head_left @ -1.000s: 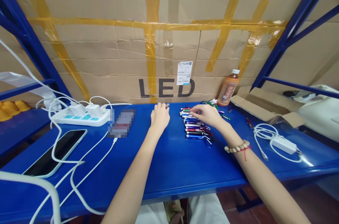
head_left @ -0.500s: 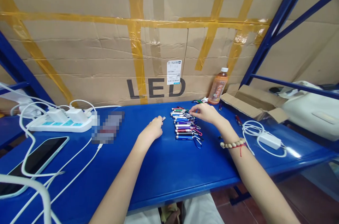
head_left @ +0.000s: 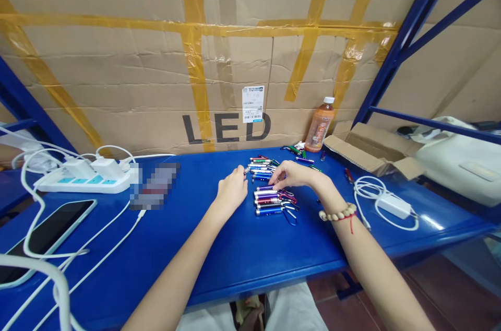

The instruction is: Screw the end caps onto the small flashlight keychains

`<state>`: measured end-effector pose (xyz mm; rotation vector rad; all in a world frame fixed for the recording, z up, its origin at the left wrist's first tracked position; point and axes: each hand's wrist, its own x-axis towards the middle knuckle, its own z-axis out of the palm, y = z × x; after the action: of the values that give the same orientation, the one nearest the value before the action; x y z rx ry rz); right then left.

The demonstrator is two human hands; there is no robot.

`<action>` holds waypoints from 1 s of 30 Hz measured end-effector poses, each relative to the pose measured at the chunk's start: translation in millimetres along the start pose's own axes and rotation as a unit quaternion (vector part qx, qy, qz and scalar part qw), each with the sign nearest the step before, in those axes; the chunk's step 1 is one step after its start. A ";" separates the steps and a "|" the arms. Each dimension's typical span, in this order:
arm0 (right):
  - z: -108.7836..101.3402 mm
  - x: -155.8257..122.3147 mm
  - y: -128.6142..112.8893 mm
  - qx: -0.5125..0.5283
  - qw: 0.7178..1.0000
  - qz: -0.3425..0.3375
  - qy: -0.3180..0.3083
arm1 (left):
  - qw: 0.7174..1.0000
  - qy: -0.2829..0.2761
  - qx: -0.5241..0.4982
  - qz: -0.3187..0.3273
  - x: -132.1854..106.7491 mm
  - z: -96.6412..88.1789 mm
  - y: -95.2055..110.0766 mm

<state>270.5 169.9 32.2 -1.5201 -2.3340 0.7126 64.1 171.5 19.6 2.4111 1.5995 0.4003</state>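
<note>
A row of small keychain flashlights [head_left: 270, 195] in blue, red, purple and silver, each with a carabiner clip, lies side by side on the blue table [head_left: 250, 252]. My left hand [head_left: 231, 190] rests just left of the row, fingers curled and pinching a small flashlight whose tip pokes out near the row's top. My right hand [head_left: 291, 174] lies over the row's upper part, fingers bent down onto the flashlights. A bead bracelet [head_left: 338, 213] circles my right wrist. More loose flashlights [head_left: 295, 151] are scattered behind the row.
An orange drink bottle [head_left: 320, 126] stands at the back by the taped cardboard wall. An open cardboard box [head_left: 371, 153] and a white charger with cable [head_left: 387, 203] lie right. Left are a power strip [head_left: 84, 177], white cables, and a phone [head_left: 47, 232].
My left hand came back from the rear of the table to the row's left side. My right hand slid from the row's far end down onto its upper part. The camera turned right.
</note>
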 end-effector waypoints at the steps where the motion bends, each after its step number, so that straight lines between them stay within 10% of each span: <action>1: -1.0 -0.2 0.3 0.007 1.000 -0.004 -0.001 | 1.000 0.005 0.000 0.001 -0.5 1.7 1.2; 7: -12.1 -2.4 13.3 -0.123 0.976 0.078 0.164 | 0.997 0.036 -0.038 0.049 0.5 11.9 5.2; 17: -6.5 -1.6 23.4 -0.094 0.987 0.109 0.068 | 0.994 0.035 -0.065 0.076 10.7 25.0 -1.6; 30: -1.6 1.2 7.8 -0.146 0.967 0.188 0.094 | 0.992 0.043 -0.113 0.032 16.3 19.2 -7.3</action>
<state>276.9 173.9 29.3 -2.0939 -2.1009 0.2856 70.4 188.7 0.9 2.3046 1.4272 0.6676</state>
